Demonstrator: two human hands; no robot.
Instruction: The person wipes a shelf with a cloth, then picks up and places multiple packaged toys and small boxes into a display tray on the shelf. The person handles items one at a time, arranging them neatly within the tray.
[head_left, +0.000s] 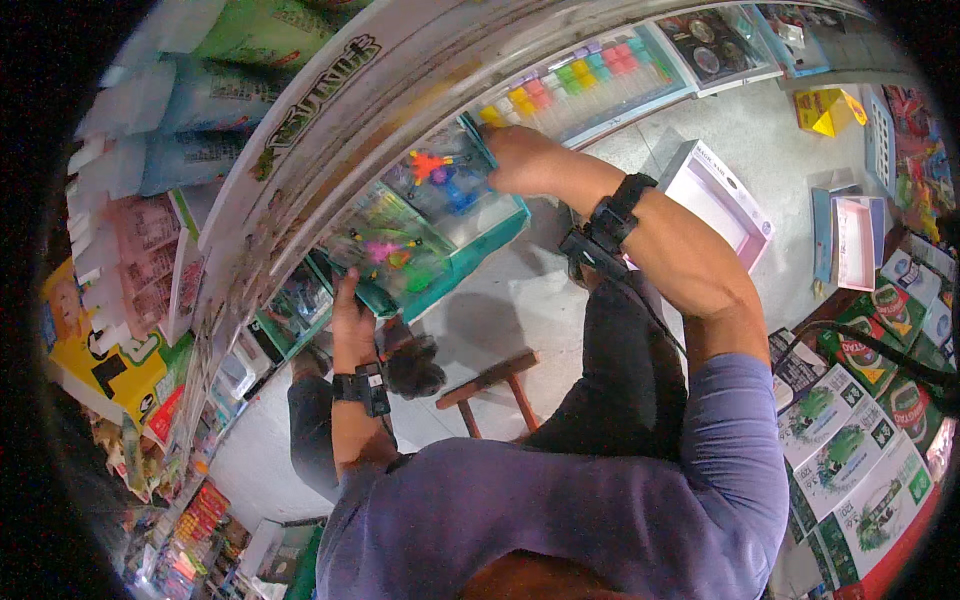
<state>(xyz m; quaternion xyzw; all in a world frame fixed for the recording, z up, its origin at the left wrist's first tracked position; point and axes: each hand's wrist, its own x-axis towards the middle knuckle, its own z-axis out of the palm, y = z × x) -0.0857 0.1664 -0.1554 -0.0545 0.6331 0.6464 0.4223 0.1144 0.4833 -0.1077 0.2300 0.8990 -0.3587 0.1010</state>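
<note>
A teal display box juts out from the shelf front ahead of me, its compartments under a clear, shiny cover. Inside lie small bright toys, among them an orange one and a pink one. My left hand grips the box's left end, thumb up along the edge. At the other end, my right hand holds the right side; its fingertips are hidden behind the rim. Each wrist wears a black strapped device.
Beside the box sits a tray of colourful-capped items. An open white carton and a blue-and-pink box rest on the floor at right. A wooden stool stands below. Stacked beer cartons line the right; hanging packets fill the upper left.
</note>
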